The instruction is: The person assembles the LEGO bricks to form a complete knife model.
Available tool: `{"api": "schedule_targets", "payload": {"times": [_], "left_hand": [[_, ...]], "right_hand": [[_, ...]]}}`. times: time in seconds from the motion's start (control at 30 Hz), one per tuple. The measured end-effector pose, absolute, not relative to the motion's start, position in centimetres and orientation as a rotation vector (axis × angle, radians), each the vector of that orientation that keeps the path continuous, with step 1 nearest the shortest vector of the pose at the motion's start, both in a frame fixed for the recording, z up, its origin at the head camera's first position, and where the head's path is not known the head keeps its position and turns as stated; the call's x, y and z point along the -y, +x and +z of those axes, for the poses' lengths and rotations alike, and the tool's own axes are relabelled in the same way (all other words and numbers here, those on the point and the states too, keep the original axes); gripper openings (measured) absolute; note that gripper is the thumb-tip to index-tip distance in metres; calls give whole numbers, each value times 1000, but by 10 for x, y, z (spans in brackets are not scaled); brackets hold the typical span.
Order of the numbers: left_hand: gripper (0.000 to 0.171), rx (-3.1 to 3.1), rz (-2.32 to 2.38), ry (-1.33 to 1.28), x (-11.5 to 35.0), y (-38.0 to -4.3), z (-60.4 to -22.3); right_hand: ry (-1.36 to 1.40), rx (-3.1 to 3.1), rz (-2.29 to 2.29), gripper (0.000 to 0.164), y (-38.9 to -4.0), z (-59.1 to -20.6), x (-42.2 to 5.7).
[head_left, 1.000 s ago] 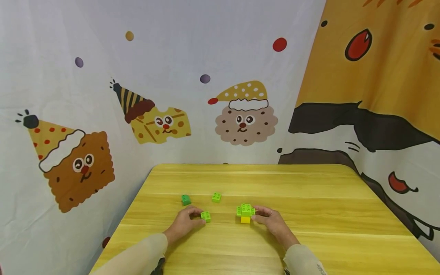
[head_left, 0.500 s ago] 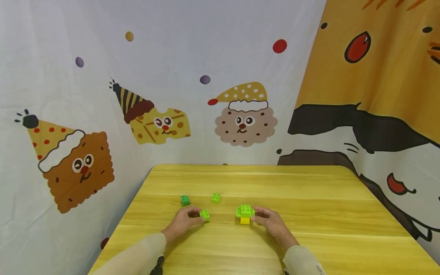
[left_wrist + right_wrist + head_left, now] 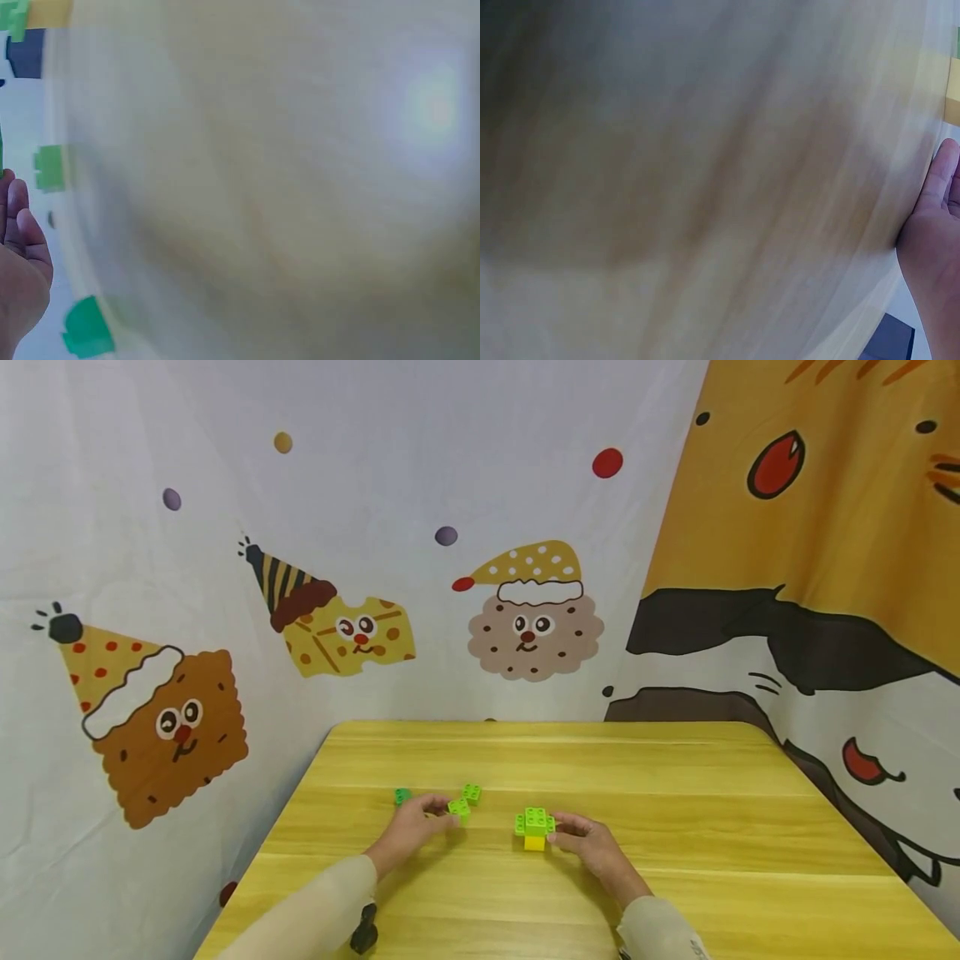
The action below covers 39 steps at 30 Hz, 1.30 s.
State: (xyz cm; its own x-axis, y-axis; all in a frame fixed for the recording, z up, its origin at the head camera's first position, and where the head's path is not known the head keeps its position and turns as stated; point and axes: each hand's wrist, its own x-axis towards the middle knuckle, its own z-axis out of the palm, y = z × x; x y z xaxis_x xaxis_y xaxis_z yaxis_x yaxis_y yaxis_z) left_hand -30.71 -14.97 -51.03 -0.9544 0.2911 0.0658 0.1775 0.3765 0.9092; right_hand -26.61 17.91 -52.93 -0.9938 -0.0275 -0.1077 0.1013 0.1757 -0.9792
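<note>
My left hand pinches a lime-green toy building brick between thumb and fingers, studs up. Just behind it, another lime brick lies on the wooden table. A dark green brick with a rounded side sits past the left knuckles, partly covered by them; in the left wrist view this dark green brick shows more fully. To the right stands a small brick build, lime bricks on top of a yellow one. My right hand holds it by its right-side lime brick, thumb in front.
Behind the table's far edge hangs a white curtain printed with cartoon snacks. An orange and black patterned part of the hanging fills the right. Sleeves cover both forearms, and a black strap end hangs below the left one.
My left hand has moved forward and slightly right with its lime brick, close to the loose lime brick, and now covers part of the dark green one. The right hand stays at the build.
</note>
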Motion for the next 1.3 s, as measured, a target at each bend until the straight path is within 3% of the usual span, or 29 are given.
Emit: {"api": "schedule_targets", "payload": {"times": [0.6,1.3], "left_hand": [[37,-2547,1640,617,109,-319,-477],[30,-2506,1613,763,63,-323,-476]], "right_hand": [[69,-2339,-1950,47,-268,-531,-179],[84,-2359,-1926,46,-268,-532,-180]]}}
